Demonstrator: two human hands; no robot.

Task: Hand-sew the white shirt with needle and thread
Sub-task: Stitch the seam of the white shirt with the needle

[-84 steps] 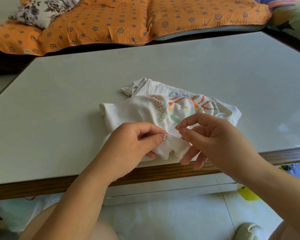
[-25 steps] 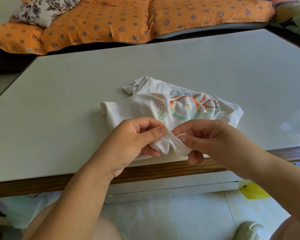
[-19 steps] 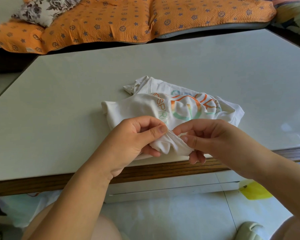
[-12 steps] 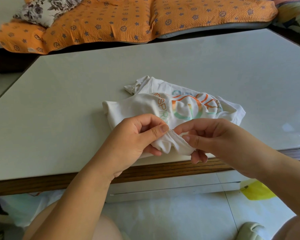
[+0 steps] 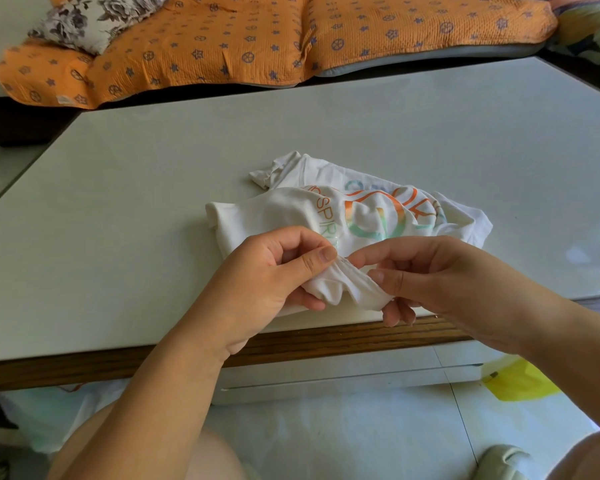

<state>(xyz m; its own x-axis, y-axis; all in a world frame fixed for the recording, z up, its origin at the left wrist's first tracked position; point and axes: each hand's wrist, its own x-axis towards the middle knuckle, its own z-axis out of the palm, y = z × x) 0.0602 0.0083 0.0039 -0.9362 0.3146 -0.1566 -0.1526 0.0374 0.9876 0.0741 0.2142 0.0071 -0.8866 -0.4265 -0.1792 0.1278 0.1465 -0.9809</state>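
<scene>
The shirt (image 5: 343,216) lies bunched on the worktop (image 5: 118,202); its near fold is pinched between the left hand (image 5: 267,275) and right hand (image 5: 426,271).

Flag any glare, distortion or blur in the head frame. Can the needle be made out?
Head view: daylight with soft shadows; a bright glare patch sits on the glossy table near its right edge; wide-angle bowing curves the table's edges; left hand, right hand and white shirt are sharp; needle and thread are too fine to make out where both hands pinch the fold.
</scene>
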